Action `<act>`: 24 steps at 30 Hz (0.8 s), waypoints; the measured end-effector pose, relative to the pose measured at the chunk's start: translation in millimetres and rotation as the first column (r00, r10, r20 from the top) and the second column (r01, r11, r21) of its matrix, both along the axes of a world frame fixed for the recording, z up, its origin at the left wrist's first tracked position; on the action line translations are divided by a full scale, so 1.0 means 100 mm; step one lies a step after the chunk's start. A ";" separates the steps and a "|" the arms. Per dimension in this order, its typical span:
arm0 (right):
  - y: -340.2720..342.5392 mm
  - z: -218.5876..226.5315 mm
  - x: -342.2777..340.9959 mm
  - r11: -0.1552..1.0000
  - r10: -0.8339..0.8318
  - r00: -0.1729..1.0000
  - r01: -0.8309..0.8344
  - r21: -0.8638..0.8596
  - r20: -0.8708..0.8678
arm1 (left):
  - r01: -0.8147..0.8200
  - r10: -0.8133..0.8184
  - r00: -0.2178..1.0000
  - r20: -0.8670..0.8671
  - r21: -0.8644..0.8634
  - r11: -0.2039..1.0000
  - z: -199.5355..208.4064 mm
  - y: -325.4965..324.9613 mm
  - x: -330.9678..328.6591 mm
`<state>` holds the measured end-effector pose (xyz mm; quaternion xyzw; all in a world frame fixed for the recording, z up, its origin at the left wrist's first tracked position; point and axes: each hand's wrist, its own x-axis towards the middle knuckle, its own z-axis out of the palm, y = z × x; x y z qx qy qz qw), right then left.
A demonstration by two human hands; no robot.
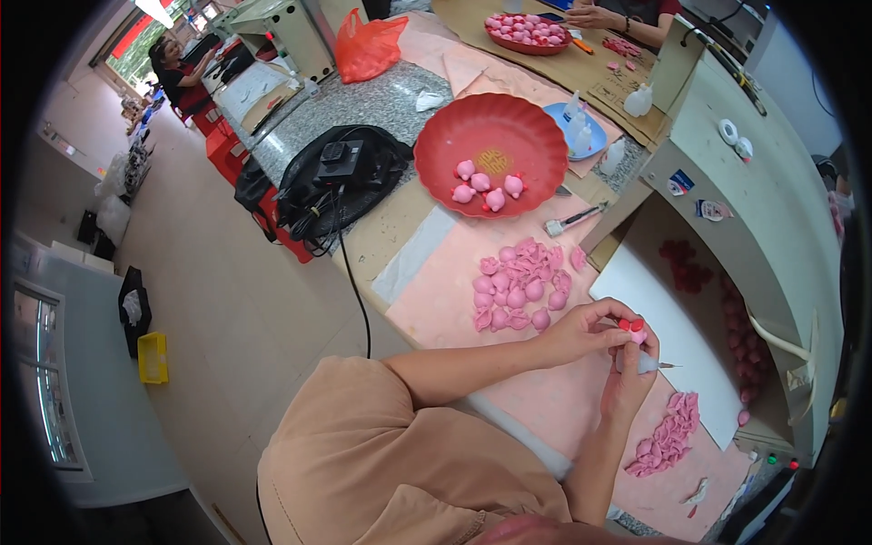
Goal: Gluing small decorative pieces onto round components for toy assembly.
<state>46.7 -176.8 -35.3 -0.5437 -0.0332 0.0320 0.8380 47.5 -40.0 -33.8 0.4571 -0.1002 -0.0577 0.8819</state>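
My left hand (589, 329) is closed, pinching a small pink ball-shaped figure with red parts (637, 329) between thumb and fingers. Just below it, my right hand (629, 380) grips a small translucent squeeze bottle with a thin needle tip (647, 363), the tip pointing right. Fingertips of the right hand also come close to the pink figure. On the pink-covered table left of my hands lies a pile of pink balls and petal-like pieces (520, 282). Another heap of pink petal-like pieces (668, 438) sits beside my right forearm.
Beyond the pile, a red scalloped bowl (445, 173) holds several pink figures. A brush-capped bottle (574, 220) and blue tray (595, 136) lie nearby. A curved cream-coloured housing (772, 182) with a white board (672, 318) stands right. A camera cable (354, 272) hangs at left; a co-worker sits opposite.
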 end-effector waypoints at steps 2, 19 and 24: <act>0.02 0.02 -0.01 1.000 -0.011 1.000 0.011 -0.007 -0.004 | -0.018 0.018 1.000 0.001 -0.012 1.000 0.00 0.02 -0.03; -0.04 -0.10 -0.04 0.999 0.003 0.994 0.002 -0.047 0.108 | 0.054 -0.050 0.995 0.087 -0.045 0.998 -0.12 -0.02 0.00; -0.03 -0.11 -0.03 1.000 -0.006 0.996 0.008 -0.026 0.087 | 0.058 -0.054 0.994 0.090 -0.045 0.997 -0.08 0.01 0.01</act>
